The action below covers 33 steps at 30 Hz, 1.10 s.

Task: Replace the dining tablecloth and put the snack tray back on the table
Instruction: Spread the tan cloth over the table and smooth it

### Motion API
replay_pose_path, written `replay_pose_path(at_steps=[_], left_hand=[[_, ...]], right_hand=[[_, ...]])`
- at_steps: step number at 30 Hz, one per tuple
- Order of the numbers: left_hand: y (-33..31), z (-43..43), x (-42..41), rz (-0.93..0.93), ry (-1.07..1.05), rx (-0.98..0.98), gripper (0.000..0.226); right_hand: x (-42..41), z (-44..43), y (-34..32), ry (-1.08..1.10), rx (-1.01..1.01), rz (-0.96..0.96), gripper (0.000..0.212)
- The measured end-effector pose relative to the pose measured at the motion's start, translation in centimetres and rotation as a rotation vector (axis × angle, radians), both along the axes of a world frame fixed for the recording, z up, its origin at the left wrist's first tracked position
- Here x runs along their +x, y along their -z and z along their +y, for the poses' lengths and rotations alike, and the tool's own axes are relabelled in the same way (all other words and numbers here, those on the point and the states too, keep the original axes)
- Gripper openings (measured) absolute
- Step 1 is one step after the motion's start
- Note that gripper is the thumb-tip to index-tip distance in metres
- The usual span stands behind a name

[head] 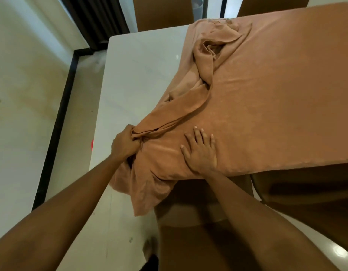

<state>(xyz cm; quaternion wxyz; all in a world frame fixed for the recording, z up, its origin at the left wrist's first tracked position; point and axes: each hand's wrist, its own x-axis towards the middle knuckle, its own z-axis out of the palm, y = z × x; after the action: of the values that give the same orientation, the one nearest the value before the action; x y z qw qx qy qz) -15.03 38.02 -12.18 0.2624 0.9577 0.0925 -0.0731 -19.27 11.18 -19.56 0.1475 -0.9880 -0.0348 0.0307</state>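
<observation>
The left hand (126, 142) grips a bunched fold of the tablecloth (267, 94); the right hand (200, 151) presses flat, fingers spread, apparently pinning it to the counter (141, 61).

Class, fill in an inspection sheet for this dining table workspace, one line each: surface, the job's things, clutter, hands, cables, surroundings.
Surface: glossy white table; left part bare, the rest under cloth.
Job's things: tan tablecloth lies flat on the right, bunched along its left edge, one corner hanging over the near edge; snack tray not in view.
Clutter: small red thing at the table's left edge, too hidden to identify.
Hands: left hand grips the bunched cloth; right hand presses flat on the cloth, fingers spread.
Cables: nothing seen.
Surroundings: brown near chair, far chairs, pale floor, dark curtain.
</observation>
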Motion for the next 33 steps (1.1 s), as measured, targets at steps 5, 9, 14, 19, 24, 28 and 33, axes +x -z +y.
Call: replay_pose_path(at_steps=[5, 9, 14, 19, 24, 28, 33], left_hand=[[0.2, 7.5, -0.3, -0.009, -0.075, -0.07, 0.031], [1.0, 15.2, -0.5, -0.015, -0.066, -0.127, 0.033], [2.4, 22.4, -0.2, 0.071, -0.146, -0.056, 0.014], [2.3, 23.9, -0.2, 0.213, -0.178, -0.077, 0.048], [0.3, 19.6, 3.1, -0.055, 0.117, -0.063, 0.053], [-0.3, 15.0, 7.9, -0.166, 0.448, 0.027, 0.054], [0.4, 7.8, 14.0, -0.15, 0.864, 0.223, 0.053]], right_hand=[[0.4, -0.3, -0.1, 0.034, -0.023, 0.03, 0.056], [0.6, 1.4, -0.9, 0.112, 0.015, 0.099, 0.053], [2.0, 6.4, -3.1, 0.407, 0.037, 0.14, 0.046], [3.5, 12.5, -5.2, 0.46, 0.048, 0.143, 0.038], [4.7, 16.1, -5.1, 0.518, 0.208, 0.036, 0.038], [7.6, 15.4, -5.1, 0.559, 0.285, -0.067, 0.033], [13.0, 11.6, -4.3, 0.589, 0.306, -0.128, 0.037]])
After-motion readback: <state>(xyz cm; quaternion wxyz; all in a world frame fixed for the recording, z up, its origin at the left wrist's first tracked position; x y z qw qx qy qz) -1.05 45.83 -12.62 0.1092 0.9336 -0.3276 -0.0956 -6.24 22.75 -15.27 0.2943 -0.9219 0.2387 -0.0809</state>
